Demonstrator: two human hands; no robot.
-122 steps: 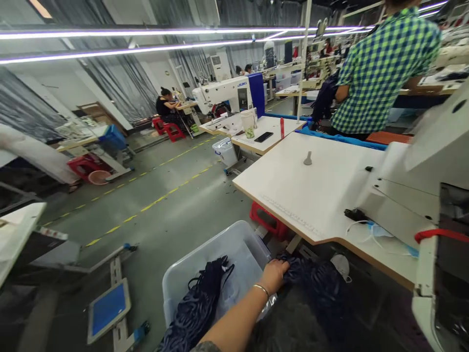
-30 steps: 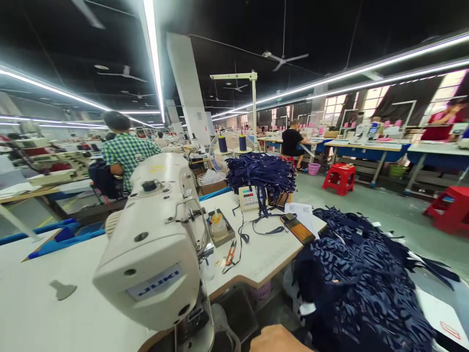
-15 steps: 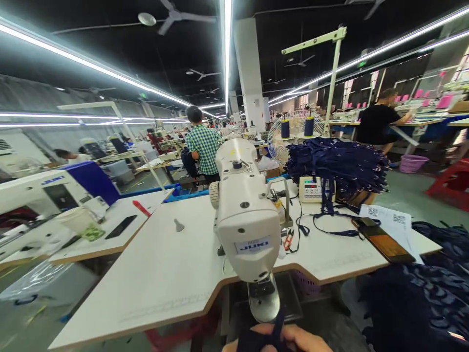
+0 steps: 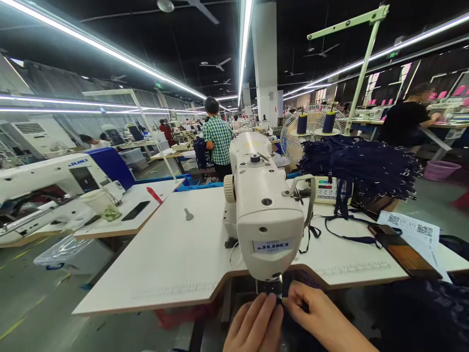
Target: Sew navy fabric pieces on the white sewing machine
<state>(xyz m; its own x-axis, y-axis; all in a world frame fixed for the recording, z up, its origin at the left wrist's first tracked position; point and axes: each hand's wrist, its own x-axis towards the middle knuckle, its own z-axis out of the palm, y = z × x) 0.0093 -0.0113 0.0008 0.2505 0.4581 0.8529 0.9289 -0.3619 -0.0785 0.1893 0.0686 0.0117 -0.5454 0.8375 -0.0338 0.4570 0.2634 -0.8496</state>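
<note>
Fabric point(image 4: 284, 313) sits pinched between your left hand point(image 4: 254, 325) and right hand point(image 4: 318, 318), both grips clenched on it under the sewing machine point(image 4: 269, 220); next, I judge, align its edge.

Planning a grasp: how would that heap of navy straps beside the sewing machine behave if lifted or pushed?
The navy straps are probably floppy: their loose ends droop off the heap. Likely to snag, since strands trail tangled across the white table. A push would probably drag strands, not slide the heap whole.

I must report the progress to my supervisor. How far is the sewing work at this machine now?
Done: cannot tell; no finished pieces show for sure. In hand: left hand and right hand pinch dark blue fabric under the sewing machine. Left: probably the bundle of blue straps heaped behind it.
</note>
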